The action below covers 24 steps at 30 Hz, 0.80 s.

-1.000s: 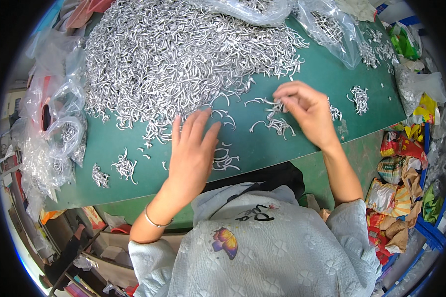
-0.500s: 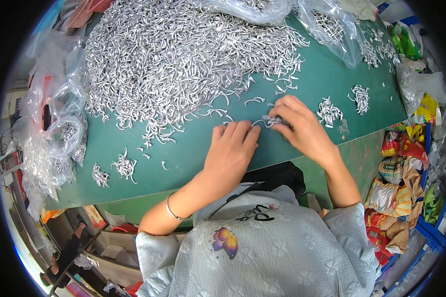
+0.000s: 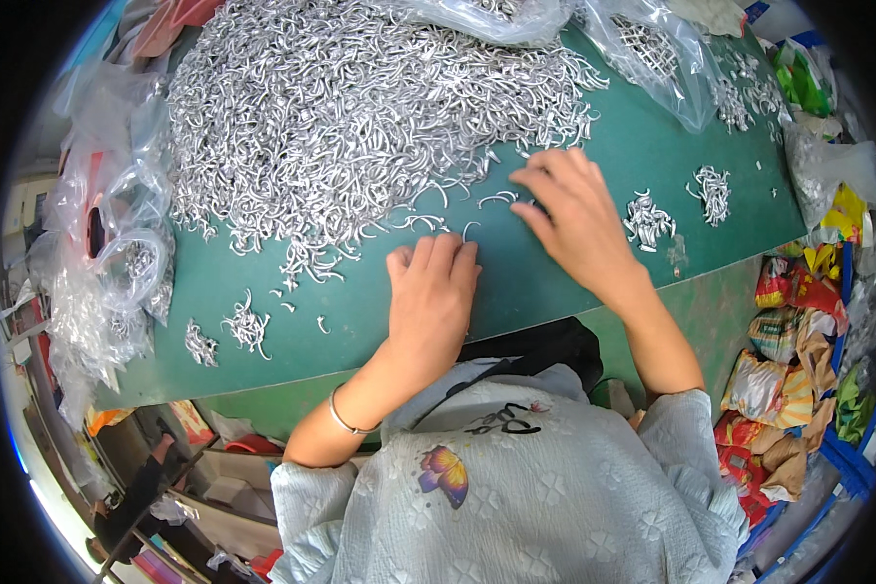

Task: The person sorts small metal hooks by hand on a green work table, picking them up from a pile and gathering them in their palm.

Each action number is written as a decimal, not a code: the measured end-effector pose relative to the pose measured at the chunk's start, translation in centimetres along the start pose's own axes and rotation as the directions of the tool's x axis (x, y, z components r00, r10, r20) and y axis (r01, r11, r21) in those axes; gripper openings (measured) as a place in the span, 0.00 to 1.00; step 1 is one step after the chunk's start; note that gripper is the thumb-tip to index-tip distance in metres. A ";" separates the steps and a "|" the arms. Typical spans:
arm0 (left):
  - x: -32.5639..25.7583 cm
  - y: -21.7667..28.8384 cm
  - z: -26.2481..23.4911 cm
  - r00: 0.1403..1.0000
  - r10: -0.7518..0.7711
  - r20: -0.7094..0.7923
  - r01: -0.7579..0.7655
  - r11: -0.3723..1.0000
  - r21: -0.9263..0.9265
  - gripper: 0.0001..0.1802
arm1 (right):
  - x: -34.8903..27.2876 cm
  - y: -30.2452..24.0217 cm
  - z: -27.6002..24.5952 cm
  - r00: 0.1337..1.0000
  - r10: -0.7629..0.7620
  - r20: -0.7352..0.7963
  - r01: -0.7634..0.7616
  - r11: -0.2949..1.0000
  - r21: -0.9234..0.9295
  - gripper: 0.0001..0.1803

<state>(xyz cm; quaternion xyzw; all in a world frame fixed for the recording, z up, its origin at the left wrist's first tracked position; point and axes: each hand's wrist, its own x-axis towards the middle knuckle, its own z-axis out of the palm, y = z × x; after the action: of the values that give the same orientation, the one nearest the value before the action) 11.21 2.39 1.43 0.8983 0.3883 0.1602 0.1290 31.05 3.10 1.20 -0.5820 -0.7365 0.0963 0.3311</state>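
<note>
Bright, even light, glints on silvery pieces (image 3: 360, 117), edges bent and seemingly soft.

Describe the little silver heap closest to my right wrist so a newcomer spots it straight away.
Start at the green table and find the right hand above it. Just right of that wrist sits the little heap of silvery pieces. It lies nearer the hand than the second heap, which is farther right.

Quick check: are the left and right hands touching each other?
Apart. The head view shows the green tabletop plainly between the left hand and the right hand.
</note>
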 end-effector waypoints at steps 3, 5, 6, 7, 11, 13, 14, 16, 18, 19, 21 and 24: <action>-0.2 -0.2 -0.4 0.999 -0.038 -0.010 0.038 0.999 0.004 0.15 | 0.0 -0.3 0.4 0.996 -0.062 0.069 0.071 0.988 -0.139 0.07; -0.2 -0.3 -0.9 0.998 -0.053 -0.019 0.053 0.999 -0.006 0.15 | -0.4 -0.3 -0.2 0.999 -0.037 0.035 0.043 0.983 -0.180 0.06; -0.3 -0.1 -1.0 0.998 -0.053 -0.024 0.052 0.998 -0.045 0.15 | -0.6 -0.4 -0.6 1.000 -0.024 0.017 0.027 0.978 -0.205 0.06; -0.3 0.2 -1.2 0.998 -0.054 -0.029 0.051 0.995 -0.084 0.16 | -1.1 -0.9 -0.9 1.000 0.012 0.019 -0.008 0.979 -0.203 0.07; -0.4 1.4 -0.8 0.999 -0.020 -0.044 0.011 0.982 -0.186 0.16 | -1.6 -1.2 0.7 0.994 -0.060 -0.088 0.054 0.996 -0.074 0.08; -0.6 1.6 -0.9 0.999 -0.024 -0.040 0.016 0.984 -0.179 0.18 | -1.0 -0.9 0.2 0.987 -0.007 -0.161 0.000 0.999 -0.042 0.08; -0.6 1.6 -0.9 0.999 -0.026 -0.038 0.019 0.984 -0.176 0.18 | -0.7 -0.8 0.0 0.980 0.020 -0.197 -0.026 0.999 -0.024 0.08; -0.6 1.6 -0.9 0.996 -0.048 -0.070 0.034 0.982 -0.186 0.19 | -1.0 -0.6 -0.2 0.997 0.037 -0.073 -0.027 0.991 0.129 0.08; -0.5 1.6 -0.9 0.993 -0.080 -0.087 0.060 0.976 -0.208 0.20 | -2.2 -1.3 -0.4 0.997 0.006 0.075 -0.025 0.966 0.258 0.08; -0.3 1.7 -1.0 0.991 -0.101 -0.088 0.079 0.971 -0.226 0.20 | -2.5 -1.9 -0.7 0.990 0.026 0.141 -0.063 0.961 0.268 0.08; -0.2 2.0 -0.8 0.990 -0.109 -0.087 0.086 0.970 -0.226 0.20 | -2.8 -2.0 -0.7 0.986 0.001 0.165 -0.044 0.965 0.260 0.08; -0.2 2.5 0.2 0.995 -0.070 -0.069 0.055 0.979 -0.195 0.18 | -2.6 -0.5 -1.2 0.999 0.045 0.031 -0.050 0.983 0.177 0.09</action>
<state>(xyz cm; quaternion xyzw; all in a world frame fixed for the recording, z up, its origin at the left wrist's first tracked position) 12.77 0.59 2.11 0.8622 0.4036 0.2268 0.2056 31.64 0.24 1.36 -0.5661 -0.7153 0.1771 0.3695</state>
